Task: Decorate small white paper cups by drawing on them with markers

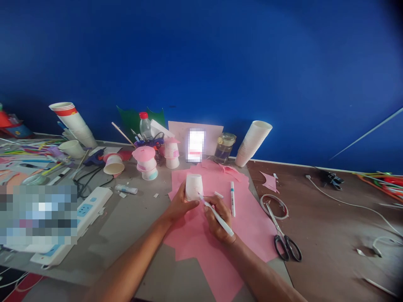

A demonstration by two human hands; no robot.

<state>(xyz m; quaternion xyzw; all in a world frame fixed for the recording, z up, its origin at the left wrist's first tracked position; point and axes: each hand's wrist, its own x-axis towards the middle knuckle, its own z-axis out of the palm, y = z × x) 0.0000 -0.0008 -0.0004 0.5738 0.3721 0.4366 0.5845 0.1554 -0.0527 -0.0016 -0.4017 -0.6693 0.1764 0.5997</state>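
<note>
My left hand (181, 203) is closed around the left side of a white paper cup (194, 186), which stands upside down over pink paper (217, 251). In my right hand (218, 216) is a white marker (224, 222), its tip at the cup's lower front. A small faint mark shows on the cup wall; its shape is too small to make out. A white cap (219, 195) lies just beyond my right fingers. Another marker (232, 199) with a blue band rests on the pink paper to the right.
Scissors (283, 241) and a tape roll (273, 206) lie at right. Behind stand a lit phone (195, 144), a glass jar (225, 147), a leaning cup stack (253, 142) and pink-topped cup figures (146, 163). A power strip (85, 209) sits left.
</note>
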